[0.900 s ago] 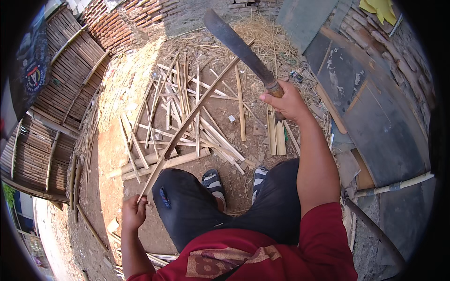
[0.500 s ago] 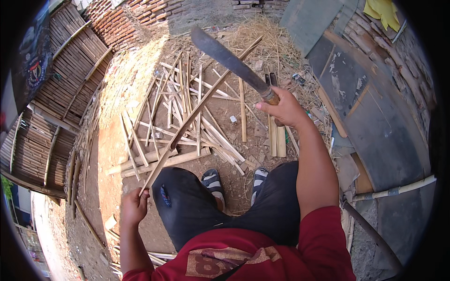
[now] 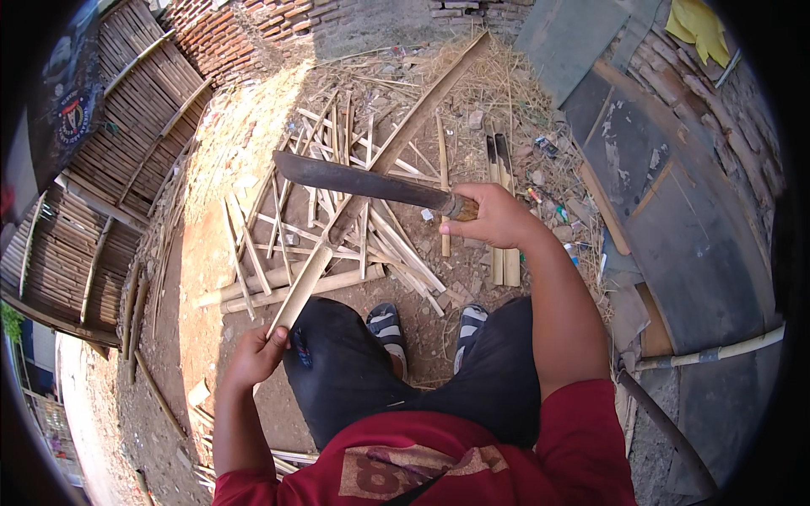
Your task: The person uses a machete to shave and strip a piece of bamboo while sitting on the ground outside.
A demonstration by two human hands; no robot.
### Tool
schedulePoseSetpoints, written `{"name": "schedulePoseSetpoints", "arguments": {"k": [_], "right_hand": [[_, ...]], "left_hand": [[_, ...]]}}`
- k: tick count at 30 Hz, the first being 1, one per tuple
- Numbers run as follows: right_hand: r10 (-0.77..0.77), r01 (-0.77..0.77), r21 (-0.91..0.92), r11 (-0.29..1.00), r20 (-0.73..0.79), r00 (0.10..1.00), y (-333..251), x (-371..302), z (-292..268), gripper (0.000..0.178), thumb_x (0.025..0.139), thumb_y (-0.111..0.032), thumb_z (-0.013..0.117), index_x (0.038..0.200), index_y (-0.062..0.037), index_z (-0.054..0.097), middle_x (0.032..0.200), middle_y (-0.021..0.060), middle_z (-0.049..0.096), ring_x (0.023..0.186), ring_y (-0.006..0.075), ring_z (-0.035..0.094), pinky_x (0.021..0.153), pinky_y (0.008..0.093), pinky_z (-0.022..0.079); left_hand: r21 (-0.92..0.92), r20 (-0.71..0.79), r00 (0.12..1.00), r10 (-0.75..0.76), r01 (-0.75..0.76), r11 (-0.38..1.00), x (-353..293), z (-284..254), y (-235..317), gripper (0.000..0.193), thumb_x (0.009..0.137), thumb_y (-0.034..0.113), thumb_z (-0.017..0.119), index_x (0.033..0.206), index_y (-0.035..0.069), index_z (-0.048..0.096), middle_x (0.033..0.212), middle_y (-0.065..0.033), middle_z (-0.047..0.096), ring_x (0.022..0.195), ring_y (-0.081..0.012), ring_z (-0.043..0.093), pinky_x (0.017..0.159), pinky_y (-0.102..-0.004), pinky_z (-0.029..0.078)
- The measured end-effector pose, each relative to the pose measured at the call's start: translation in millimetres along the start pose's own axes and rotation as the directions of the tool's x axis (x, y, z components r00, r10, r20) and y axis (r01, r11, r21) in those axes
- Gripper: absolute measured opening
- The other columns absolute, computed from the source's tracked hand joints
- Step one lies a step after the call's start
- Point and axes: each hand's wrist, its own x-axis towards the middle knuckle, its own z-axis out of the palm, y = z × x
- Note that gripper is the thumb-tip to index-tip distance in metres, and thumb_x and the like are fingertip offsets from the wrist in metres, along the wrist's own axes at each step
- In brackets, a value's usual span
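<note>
A long split bamboo piece (image 3: 305,284) slants from beside my left knee up toward the far straw. My left hand (image 3: 260,356) grips its near end, thumb on top; the hollow inner side faces up. My right hand (image 3: 492,218) is closed round the wooden handle of a machete (image 3: 363,180). The broad dark blade points left and crosses over the middle of the bamboo piece; whether it touches cannot be made out. Beneath both lies a heap of thin bamboo strips (image 3: 396,240) on the dirt, with thicker bamboo lengths (image 3: 312,287) at its near side.
Two hollow bamboo halves (image 3: 504,253) lie right of the heap. Grey boards (image 3: 666,194) lean along the right side, with a pole (image 3: 713,347) by them. A slatted bamboo panel (image 3: 139,110) stands at left. Straw (image 3: 515,84) and a brick wall (image 3: 245,34) are at the far side.
The machete has swung down and left from a raised, up-left tilt to nearly level over the bamboo. My left hand has shifted slightly right, and the bamboo piece has turned to show its hollow side.
</note>
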Motion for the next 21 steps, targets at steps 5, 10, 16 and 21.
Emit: {"name": "schedulePoseSetpoints", "arguments": {"k": [5, 10, 16, 21], "right_hand": [[0.193, -0.141, 0.247, 0.959, -0.199, 0.961, 0, -13, -35, 0.052, 0.084, -0.023, 0.087, 0.126, -0.0019, 0.067, 0.097, 0.0006, 0.069, 0.083, 0.0068, 0.061, 0.073, 0.0279, 0.05], [-0.016, 0.031, 0.147, 0.989, -0.107, 0.994, 10, -2, -7, 0.06, 0.082, -0.028, 0.088, 0.13, 0.0006, 0.066, 0.102, 0.0094, 0.074, 0.092, 0.014, 0.066, 0.083, 0.0303, 0.052], [0.047, 0.074, 0.356, 0.932, -0.32, 0.946, 16, -10, -31, 0.041, 0.082, -0.022, 0.09, 0.11, -0.0024, 0.068, 0.084, 0.0, 0.066, 0.062, 0.0055, 0.055, 0.055, 0.0272, 0.045], [0.001, 0.043, 0.263, 0.964, -0.165, 0.986, 8, -4, -15, 0.04, 0.081, -0.019, 0.09, 0.111, -0.0027, 0.07, 0.078, -0.0058, 0.061, 0.06, 0.0033, 0.05, 0.052, 0.0255, 0.04]], "left_hand": [[-0.173, 0.023, 1.0, -0.013, 0.017, 0.985, -7, -6, 3, 0.045, 0.104, 0.048, 0.06, 0.083, 0.008, 0.061, 0.062, 0.0041, 0.05, 0.054, -0.0066, 0.045, 0.05, -0.0249, 0.035], [-0.226, 0.203, 0.977, -0.066, 0.112, 0.968, -1, -2, 7, 0.05, 0.102, 0.054, 0.059, 0.082, 0.008, 0.061, 0.061, 0.0023, 0.049, 0.053, -0.009, 0.044, 0.051, -0.0261, 0.037], [-0.3, 0.5, 0.86, -0.101, 0.281, 0.912, -3, -9, 8, 0.05, 0.101, 0.054, 0.06, 0.081, 0.008, 0.062, 0.06, 0.0011, 0.048, 0.052, -0.011, 0.043, 0.051, -0.0273, 0.037], [-0.363, 0.67, 0.736, -0.096, 0.438, 0.822, 0, -2, -2, 0.05, 0.101, 0.054, 0.06, 0.081, 0.008, 0.06, 0.061, 0.0003, 0.048, 0.05, -0.01, 0.04, 0.052, -0.0266, 0.036]]}}
